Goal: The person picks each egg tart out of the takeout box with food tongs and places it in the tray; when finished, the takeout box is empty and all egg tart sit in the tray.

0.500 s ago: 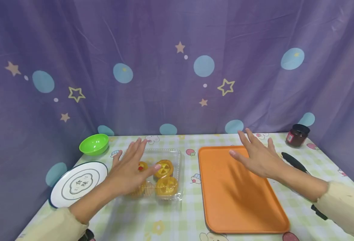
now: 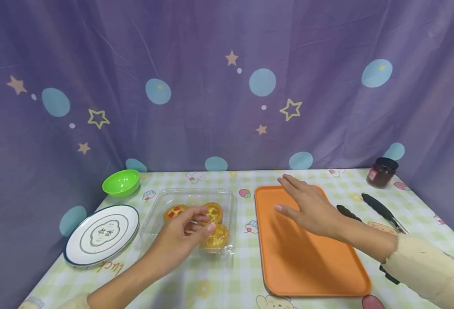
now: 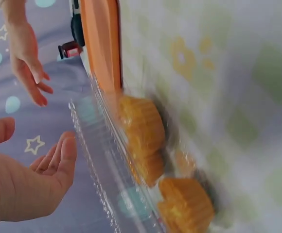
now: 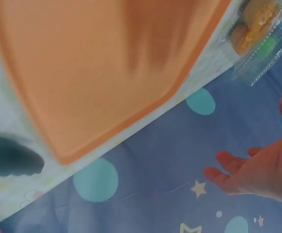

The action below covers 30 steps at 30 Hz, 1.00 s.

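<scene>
My left hand (image 2: 178, 240) hovers over the near part of a clear plastic box (image 2: 196, 195), its fingers bent loosely and nothing between them. Inside the box sit several round golden tarts; one tart (image 2: 174, 211) has red bits on top, and another tart (image 2: 216, 237) shows beside my thumb. In the left wrist view, the hand (image 3: 31, 179) is above the box's rim, with the thumb apart from the fingers. Over the orange tray (image 2: 300, 266) my right hand (image 2: 313, 210) is held with its fingers extended, empty, casting a shadow on the tray.
To the left lies a white plate (image 2: 78, 240) with a dark blue rim, and behind it a green bowl (image 2: 120, 183). Right of the tray are black-tipped tongs (image 2: 379, 207) with metal arms. A dark-lidded jar (image 2: 382, 173) stands at the back right, by the purple curtain (image 2: 196, 51).
My left hand has come lower and its fingers have bent from their straight spread. The right hand has shifted left and slightly down over the tray, uncovering more of the tongs.
</scene>
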Each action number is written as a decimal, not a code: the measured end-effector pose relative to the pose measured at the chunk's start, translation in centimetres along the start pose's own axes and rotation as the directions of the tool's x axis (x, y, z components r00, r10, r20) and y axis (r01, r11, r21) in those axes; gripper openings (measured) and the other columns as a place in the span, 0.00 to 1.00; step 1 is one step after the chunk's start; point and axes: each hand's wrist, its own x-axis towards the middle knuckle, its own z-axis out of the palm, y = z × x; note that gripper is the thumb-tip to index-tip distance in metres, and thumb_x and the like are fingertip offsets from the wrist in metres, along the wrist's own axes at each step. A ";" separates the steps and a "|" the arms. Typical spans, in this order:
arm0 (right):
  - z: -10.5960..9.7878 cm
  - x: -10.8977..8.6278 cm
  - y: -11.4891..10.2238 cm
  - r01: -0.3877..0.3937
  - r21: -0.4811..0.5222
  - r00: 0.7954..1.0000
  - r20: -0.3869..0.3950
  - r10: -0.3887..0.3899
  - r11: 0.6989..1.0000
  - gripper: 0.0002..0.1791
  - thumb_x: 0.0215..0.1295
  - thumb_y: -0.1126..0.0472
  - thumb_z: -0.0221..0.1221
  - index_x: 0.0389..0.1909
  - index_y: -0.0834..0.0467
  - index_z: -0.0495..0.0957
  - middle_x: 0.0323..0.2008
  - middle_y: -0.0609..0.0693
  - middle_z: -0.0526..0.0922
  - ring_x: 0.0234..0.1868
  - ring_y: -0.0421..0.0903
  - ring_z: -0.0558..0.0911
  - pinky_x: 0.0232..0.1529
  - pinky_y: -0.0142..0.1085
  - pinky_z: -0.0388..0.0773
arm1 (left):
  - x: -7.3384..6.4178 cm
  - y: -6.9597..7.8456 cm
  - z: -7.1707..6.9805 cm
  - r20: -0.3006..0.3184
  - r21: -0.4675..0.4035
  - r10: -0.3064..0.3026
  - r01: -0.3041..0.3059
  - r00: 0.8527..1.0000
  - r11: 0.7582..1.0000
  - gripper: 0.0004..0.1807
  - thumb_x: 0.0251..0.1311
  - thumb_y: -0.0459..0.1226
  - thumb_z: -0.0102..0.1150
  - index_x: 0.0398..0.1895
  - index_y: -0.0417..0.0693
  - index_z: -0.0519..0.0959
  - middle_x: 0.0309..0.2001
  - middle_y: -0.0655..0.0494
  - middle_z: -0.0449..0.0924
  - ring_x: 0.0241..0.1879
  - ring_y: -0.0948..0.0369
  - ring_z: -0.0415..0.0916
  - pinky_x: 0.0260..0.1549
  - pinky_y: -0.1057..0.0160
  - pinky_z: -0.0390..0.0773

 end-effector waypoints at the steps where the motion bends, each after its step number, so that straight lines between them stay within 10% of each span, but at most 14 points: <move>1: 0.1 0.0 -0.1 0.008 0.008 1.000 -0.003 -0.008 1.000 0.42 0.68 0.42 0.55 0.73 0.60 0.54 0.73 0.60 0.54 0.70 0.62 0.57 0.67 0.63 0.57 | -0.1 0.0 0.1 0.023 -0.038 -0.025 0.026 0.999 0.999 0.23 0.59 0.42 0.65 0.56 0.45 0.75 0.46 0.53 0.82 0.41 0.62 0.79 0.41 0.68 0.82; 9: 1.5 0.6 -1.7 0.066 0.121 0.998 -0.006 -0.066 0.991 0.37 0.66 0.48 0.60 0.70 0.62 0.62 0.71 0.59 0.60 0.70 0.60 0.60 0.67 0.58 0.62 | -1.1 -0.4 1.0 0.287 -0.311 -0.114 0.205 0.951 0.928 0.28 0.64 0.44 0.60 0.63 0.38 0.70 0.58 0.44 0.75 0.47 0.52 0.80 0.49 0.58 0.82; 15: 3.2 0.9 -3.2 0.065 0.178 0.997 0.024 -0.070 0.982 0.38 0.63 0.47 0.62 0.70 0.59 0.64 0.70 0.57 0.62 0.69 0.58 0.61 0.67 0.56 0.64 | -1.7 -0.6 2.1 0.331 -0.405 -0.067 0.206 0.941 0.891 0.26 0.64 0.42 0.59 0.62 0.38 0.72 0.60 0.43 0.74 0.49 0.54 0.79 0.51 0.60 0.81; 30: 5.7 1.8 -5.9 0.203 0.270 0.979 -0.038 -0.200 0.941 0.27 0.59 0.52 0.67 0.56 0.62 0.77 0.61 0.54 0.72 0.61 0.51 0.72 0.61 0.47 0.74 | -2.9 -4.1 4.8 0.540 -0.474 -0.173 0.467 0.824 0.746 0.27 0.68 0.38 0.53 0.62 0.25 0.65 0.54 0.37 0.78 0.47 0.55 0.81 0.51 0.57 0.82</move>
